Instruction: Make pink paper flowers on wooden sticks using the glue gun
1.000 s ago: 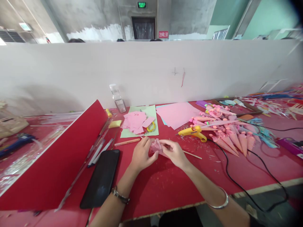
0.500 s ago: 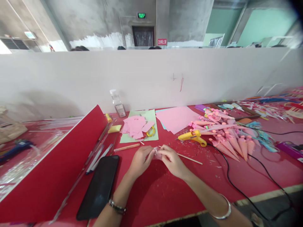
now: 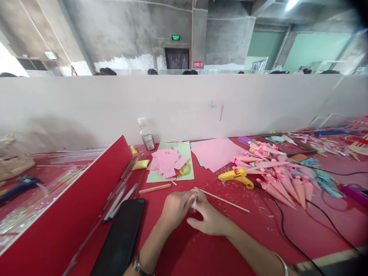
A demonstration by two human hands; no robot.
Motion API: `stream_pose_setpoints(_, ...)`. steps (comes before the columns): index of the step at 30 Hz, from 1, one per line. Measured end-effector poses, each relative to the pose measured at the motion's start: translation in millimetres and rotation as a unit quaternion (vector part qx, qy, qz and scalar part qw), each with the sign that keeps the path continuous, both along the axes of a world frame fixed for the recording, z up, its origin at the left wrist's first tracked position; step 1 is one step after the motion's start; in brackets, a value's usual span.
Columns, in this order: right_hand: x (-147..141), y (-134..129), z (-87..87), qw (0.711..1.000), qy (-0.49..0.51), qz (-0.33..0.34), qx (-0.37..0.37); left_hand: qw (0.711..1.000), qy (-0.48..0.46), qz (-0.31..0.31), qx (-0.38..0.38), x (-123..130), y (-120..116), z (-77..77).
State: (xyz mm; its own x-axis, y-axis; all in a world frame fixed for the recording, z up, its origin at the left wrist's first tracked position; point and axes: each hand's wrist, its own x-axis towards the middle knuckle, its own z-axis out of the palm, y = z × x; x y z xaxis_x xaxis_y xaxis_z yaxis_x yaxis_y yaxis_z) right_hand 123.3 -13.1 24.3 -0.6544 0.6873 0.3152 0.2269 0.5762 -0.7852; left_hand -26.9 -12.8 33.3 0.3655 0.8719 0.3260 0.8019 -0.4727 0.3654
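Note:
My left hand [image 3: 176, 207] is closed on a small clear and pinkish piece [image 3: 194, 202], gripping it between thumb and fingers. My right hand [image 3: 209, 216] touches the same piece from the right; its thumb stands apart, pointing left, and its other fingers reach round the far side, partly hidden. Just beyond my hands a thin wooden stick [image 3: 227, 201] lies slantwise on the red table [image 3: 186, 253]. Behind them are pink paper pieces [image 3: 165, 161] on a green sheet [image 3: 155, 177]. A yellow glue gun [image 3: 236, 176] lies to the right.
A black phone [image 3: 122, 237] and white pens [image 3: 123, 201] lie left, beside a red upright board [image 3: 71, 203]. Pink cones [image 3: 281, 180] are heaped right, with black cables [image 3: 283, 226] in front. Large pink sheets [image 3: 215, 151] and a clear bottle [image 3: 147, 138] stand or lie near the white partition.
The view has tilted up, so everything sits lower. My right thumb has moved off the small piece and spread leftward, while my left hand still pinches it.

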Motion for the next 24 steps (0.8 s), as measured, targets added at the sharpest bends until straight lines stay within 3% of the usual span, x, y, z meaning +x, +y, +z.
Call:
stream_pose_setpoints(5,-1.5,-0.2,3.3,1.000,-0.007,0.009,0.004,1.000,-0.009,0.002,0.003,0.4,-2.3,1.9)
stream_pose_setpoints(8,-1.9,1.6,6.0,0.999,0.047,-0.015,-0.003,0.989,-0.139,0.027,-0.045,-0.4,-1.5,3.8)
stream_pose_setpoints(12,-2.2,3.7,3.9,0.991,0.120,-0.046,-0.036,0.916,-0.368,0.065,-0.143,-2.0,3.5,0.2)
stream_pose_setpoints(15,-2.1,3.6,-0.5,0.988,0.136,-0.053,-0.059,0.878,-0.427,0.072,-0.203,-0.1,5.5,-5.3)
stream_pose_setpoints(20,-1.0,3.0,1.0,0.988,0.136,-0.054,-0.055,0.894,-0.422,0.055,-0.143,2.1,3.5,-7.2)
stream_pose_setpoints(24,0.5,5.6,6.1,0.987,0.139,-0.078,-0.027,0.889,-0.426,0.056,-0.159,0.1,4.3,-7.2)
